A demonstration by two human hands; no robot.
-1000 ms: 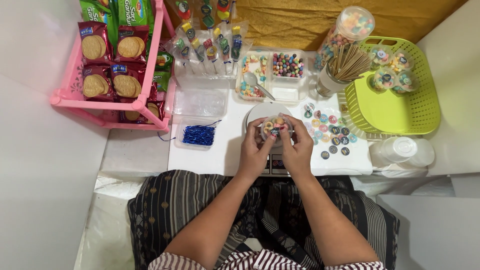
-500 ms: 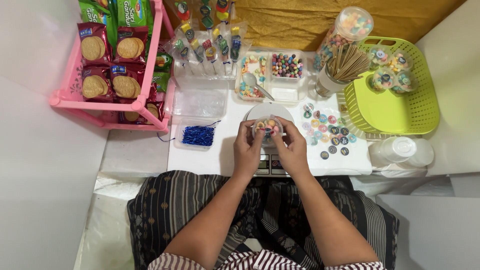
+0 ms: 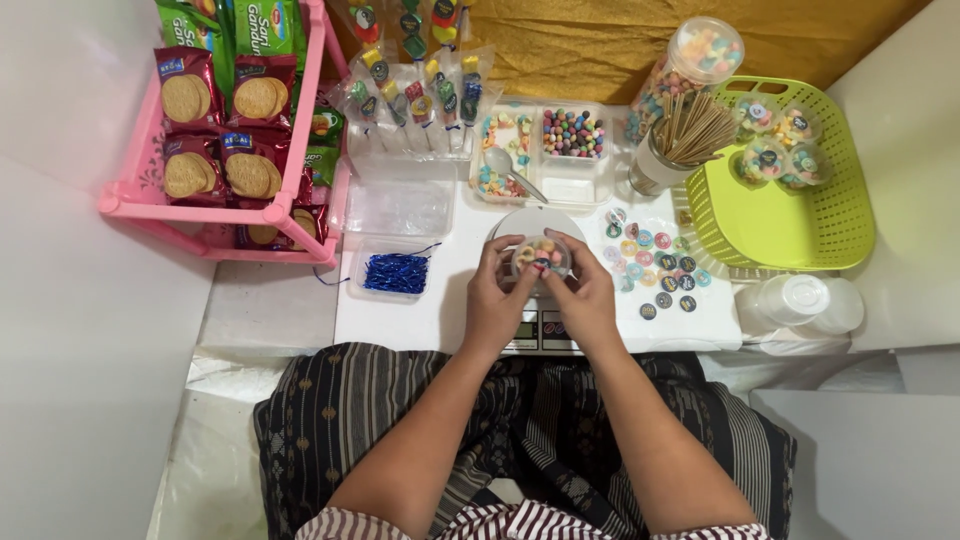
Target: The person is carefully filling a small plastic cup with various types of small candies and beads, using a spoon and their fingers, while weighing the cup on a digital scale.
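The left hand [image 3: 497,297] and right hand [image 3: 583,295] cover the sides of the small clear plastic cup of coloured sweets [image 3: 541,253] and most of the small white digital scale [image 3: 533,330] beneath it. The pink plastic rack [image 3: 215,213] runs off the top edge. The small round stickers [image 3: 655,258] are too tiny to read.

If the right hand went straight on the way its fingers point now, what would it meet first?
The right hand points up-left at the small clear cup of candies it already touches. Past that, probably the left hand; depth is unclear.
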